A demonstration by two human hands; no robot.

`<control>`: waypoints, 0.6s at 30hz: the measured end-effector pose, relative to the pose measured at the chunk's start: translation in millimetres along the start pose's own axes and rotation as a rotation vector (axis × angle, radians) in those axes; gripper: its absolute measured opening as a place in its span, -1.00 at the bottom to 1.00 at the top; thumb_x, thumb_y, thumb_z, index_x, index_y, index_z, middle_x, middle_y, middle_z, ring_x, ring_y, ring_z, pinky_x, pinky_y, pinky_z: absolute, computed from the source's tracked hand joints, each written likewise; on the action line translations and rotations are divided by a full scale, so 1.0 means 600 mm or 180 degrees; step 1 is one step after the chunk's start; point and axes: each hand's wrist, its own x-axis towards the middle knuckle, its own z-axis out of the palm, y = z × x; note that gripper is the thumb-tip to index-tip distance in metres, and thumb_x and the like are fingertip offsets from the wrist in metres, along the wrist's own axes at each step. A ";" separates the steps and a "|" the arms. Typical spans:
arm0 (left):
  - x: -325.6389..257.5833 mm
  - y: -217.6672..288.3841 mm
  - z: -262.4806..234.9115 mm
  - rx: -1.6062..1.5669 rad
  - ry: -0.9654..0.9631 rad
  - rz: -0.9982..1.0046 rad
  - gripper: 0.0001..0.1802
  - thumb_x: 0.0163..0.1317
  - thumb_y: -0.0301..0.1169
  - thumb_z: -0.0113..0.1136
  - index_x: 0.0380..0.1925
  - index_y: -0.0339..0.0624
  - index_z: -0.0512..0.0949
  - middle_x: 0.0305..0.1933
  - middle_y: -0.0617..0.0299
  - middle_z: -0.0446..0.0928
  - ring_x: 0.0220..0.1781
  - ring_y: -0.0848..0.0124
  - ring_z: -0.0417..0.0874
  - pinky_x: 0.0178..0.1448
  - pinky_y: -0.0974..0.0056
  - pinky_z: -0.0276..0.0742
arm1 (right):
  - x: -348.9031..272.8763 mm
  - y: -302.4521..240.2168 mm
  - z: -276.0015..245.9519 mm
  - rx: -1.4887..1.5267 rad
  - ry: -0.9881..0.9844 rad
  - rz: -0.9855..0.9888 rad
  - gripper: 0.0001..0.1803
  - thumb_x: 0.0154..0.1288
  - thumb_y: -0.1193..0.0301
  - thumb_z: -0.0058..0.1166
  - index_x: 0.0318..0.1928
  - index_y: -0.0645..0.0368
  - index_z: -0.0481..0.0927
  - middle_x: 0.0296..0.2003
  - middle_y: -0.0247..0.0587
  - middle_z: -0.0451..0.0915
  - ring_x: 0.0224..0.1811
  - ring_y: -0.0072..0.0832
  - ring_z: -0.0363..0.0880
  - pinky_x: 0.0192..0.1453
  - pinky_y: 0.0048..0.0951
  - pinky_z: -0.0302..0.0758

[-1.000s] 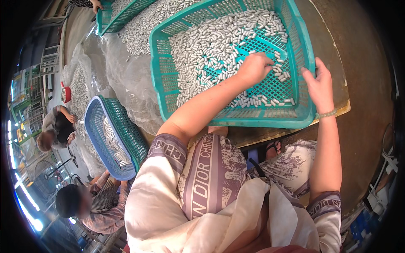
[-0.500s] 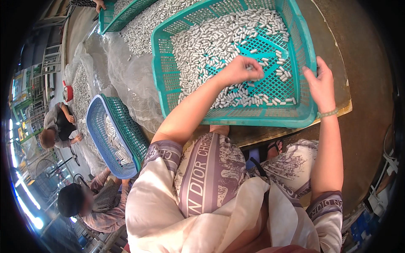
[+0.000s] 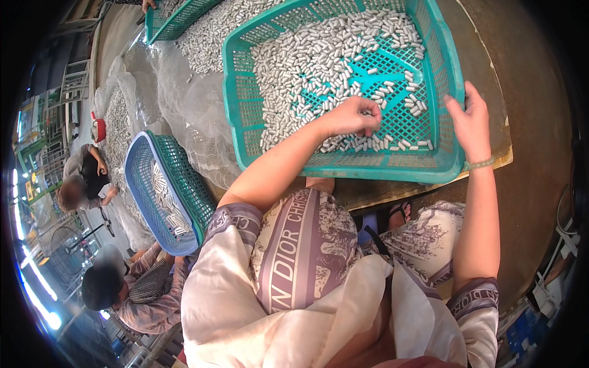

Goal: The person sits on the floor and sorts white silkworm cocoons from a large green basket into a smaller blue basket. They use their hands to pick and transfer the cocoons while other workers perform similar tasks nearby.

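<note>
A large teal plastic basket [image 3: 457, 73] with lattice sides and floor lies tilted before me. Small pale grey cylindrical pieces [image 3: 319, 58] are heaped over its far and left parts, with a thinner scatter close to the near wall. My left hand [image 3: 353, 118] hangs over the pieces in the near half, fingers curled and pressed together. Whatever those fingertips hold, if anything, is hidden. On the basket's right wall, my right hand [image 3: 471, 126] grips the rim, thumb on the inner side. The lattice floor shows bare around the middle right.
Left of me stands a blue basket [image 3: 130, 178] nested with a green one, long pale pieces inside. Netting [image 3: 190, 116] and a big heap of cylindrical pieces [image 3: 215, 40] lie beyond. Two people sit at the left; another person's hand touches a green basket [image 3: 149, 30] at the far left.
My left hand has moved a little nearer to me, down toward the pieces by the near wall. My right hand keeps its hold on the rim. The basket has shifted very slightly.
</note>
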 end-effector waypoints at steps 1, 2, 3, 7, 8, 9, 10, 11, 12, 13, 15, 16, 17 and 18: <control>-0.002 0.003 -0.004 -0.0661 -0.0125 -0.0326 -0.89 -0.02 -0.46 0.26 -0.51 -0.27 0.56 -0.51 0.32 0.55 -0.41 0.54 0.53 -0.28 0.38 0.46 | 0.000 0.000 0.000 -0.0019 -0.0012 0.0007 -0.80 0.07 0.46 0.07 -0.30 0.32 0.47 -0.49 -0.23 0.52 -0.45 -0.61 0.38 -0.30 -0.50 0.36; -0.002 -0.006 -0.001 -0.0276 -0.0143 0.0036 -0.89 -0.01 -0.44 0.24 -0.51 -0.26 0.57 -0.51 0.31 0.56 -0.42 0.52 0.54 -0.28 0.38 0.47 | 0.000 0.000 -0.001 -0.0038 -0.0022 0.0015 -0.80 0.07 0.47 0.07 -0.30 0.32 0.47 -0.49 -0.23 0.52 -0.44 -0.61 0.39 -0.29 -0.50 0.36; -0.004 -0.015 0.006 0.0108 -0.0152 0.0400 -0.89 -0.01 -0.42 0.23 -0.52 -0.24 0.59 -0.50 0.30 0.56 -0.43 0.51 0.55 -0.28 0.37 0.48 | 0.000 -0.005 0.000 -0.0010 -0.0007 0.0029 -0.80 0.07 0.47 0.07 -0.30 0.33 0.47 -0.48 -0.22 0.53 -0.44 -0.61 0.39 -0.29 -0.50 0.37; -0.014 -0.037 0.017 0.1678 -0.0418 0.0758 -0.91 -0.03 -0.44 0.25 -0.47 -0.17 0.62 -0.45 0.24 0.60 -0.39 0.35 0.60 -0.27 0.30 0.52 | -0.001 -0.009 0.001 0.0050 -0.0020 0.0041 -0.80 0.08 0.47 0.06 -0.28 0.34 0.48 -0.45 -0.22 0.54 -0.41 -0.59 0.42 -0.26 -0.50 0.38; -0.014 -0.042 0.021 0.2090 -0.0379 0.0848 -0.90 -0.04 -0.41 0.24 -0.48 -0.14 0.63 -0.46 0.22 0.61 -0.38 0.29 0.62 -0.27 0.27 0.54 | 0.000 -0.006 0.001 0.0052 -0.0044 0.0031 -0.79 0.08 0.47 0.06 -0.27 0.34 0.48 -0.44 -0.21 0.55 -0.40 -0.59 0.43 -0.26 -0.50 0.38; -0.014 -0.040 0.024 0.2411 -0.0374 0.1016 -0.90 -0.05 -0.40 0.23 -0.47 -0.09 0.63 -0.42 0.21 0.60 -0.35 0.23 0.62 -0.29 0.20 0.54 | 0.000 -0.004 0.001 0.0055 -0.0022 0.0032 -0.78 0.09 0.47 0.07 -0.26 0.34 0.48 -0.43 -0.22 0.55 -0.40 -0.60 0.43 -0.26 -0.50 0.38; -0.014 -0.038 0.027 0.2654 -0.0399 0.1225 -0.91 -0.05 -0.41 0.21 -0.48 -0.11 0.62 -0.42 0.21 0.59 -0.35 0.23 0.62 -0.29 0.18 0.54 | -0.001 -0.004 0.001 0.0058 -0.0002 0.0032 -0.77 0.09 0.46 0.07 -0.24 0.35 0.48 -0.43 -0.22 0.55 -0.40 -0.60 0.42 -0.26 -0.51 0.38; -0.015 -0.035 0.031 0.2897 -0.0421 0.1434 -0.91 -0.04 -0.42 0.18 -0.49 -0.12 0.61 -0.41 0.21 0.58 -0.36 0.23 0.61 -0.30 0.17 0.54 | -0.001 -0.003 0.001 0.0060 0.0015 0.0030 -0.76 0.10 0.46 0.07 -0.23 0.36 0.48 -0.42 -0.22 0.56 -0.40 -0.61 0.42 -0.26 -0.51 0.38; -0.018 -0.029 0.032 0.3149 -0.0428 0.1630 -0.92 -0.03 -0.43 0.15 -0.50 -0.13 0.60 -0.41 0.21 0.57 -0.36 0.23 0.61 -0.31 0.15 0.54 | -0.002 -0.005 0.002 0.0052 0.0014 0.0055 -0.74 0.11 0.45 0.08 -0.22 0.37 0.47 -0.41 -0.23 0.56 -0.39 -0.61 0.42 -0.26 -0.52 0.38; -0.017 -0.026 0.036 0.3332 -0.0453 0.1803 -0.92 -0.01 -0.43 0.11 -0.50 -0.14 0.57 -0.42 0.21 0.53 -0.37 0.24 0.61 -0.33 0.15 0.53 | -0.002 -0.007 0.000 0.0044 0.0011 0.0079 -0.73 0.11 0.44 0.08 -0.21 0.38 0.47 -0.40 -0.23 0.56 -0.39 -0.62 0.42 -0.26 -0.53 0.38; -0.013 -0.023 0.043 0.3703 -0.0497 0.2144 -0.91 0.03 -0.43 0.04 -0.50 -0.17 0.50 -0.43 0.21 0.46 -0.37 0.26 0.59 -0.35 0.15 0.52 | -0.002 -0.005 -0.002 0.0004 -0.0036 0.0135 -0.71 0.12 0.43 0.09 -0.19 0.39 0.46 -0.39 -0.23 0.56 -0.37 -0.64 0.42 -0.25 -0.55 0.38; -0.013 -0.024 0.042 0.3803 -0.0586 0.2154 -0.91 0.03 -0.43 0.02 -0.49 -0.17 0.49 -0.42 0.21 0.45 -0.35 0.26 0.59 -0.35 0.16 0.53 | 0.000 -0.001 -0.004 -0.0028 -0.0080 0.0167 -0.70 0.13 0.43 0.09 -0.18 0.40 0.46 -0.37 -0.24 0.56 -0.36 -0.64 0.43 -0.25 -0.55 0.38; -0.012 -0.025 0.040 0.3903 -0.0674 0.2162 -0.90 0.03 -0.42 0.00 -0.48 -0.17 0.49 -0.40 0.22 0.44 -0.33 0.26 0.58 -0.35 0.17 0.54 | 0.000 0.000 -0.004 -0.0060 -0.0124 0.0199 -0.70 0.14 0.43 0.09 -0.17 0.40 0.45 -0.36 -0.24 0.56 -0.35 -0.65 0.43 -0.24 -0.56 0.38; -0.011 -0.026 0.037 0.4001 -0.0766 0.2175 -0.89 0.03 -0.42 -0.02 -0.47 -0.17 0.48 -0.39 0.22 0.43 -0.31 0.26 0.58 -0.35 0.18 0.55 | 0.000 -0.002 -0.003 -0.0013 -0.0147 0.0167 -0.71 0.15 0.43 0.08 -0.17 0.39 0.46 -0.35 -0.24 0.56 -0.34 -0.64 0.44 -0.23 -0.56 0.39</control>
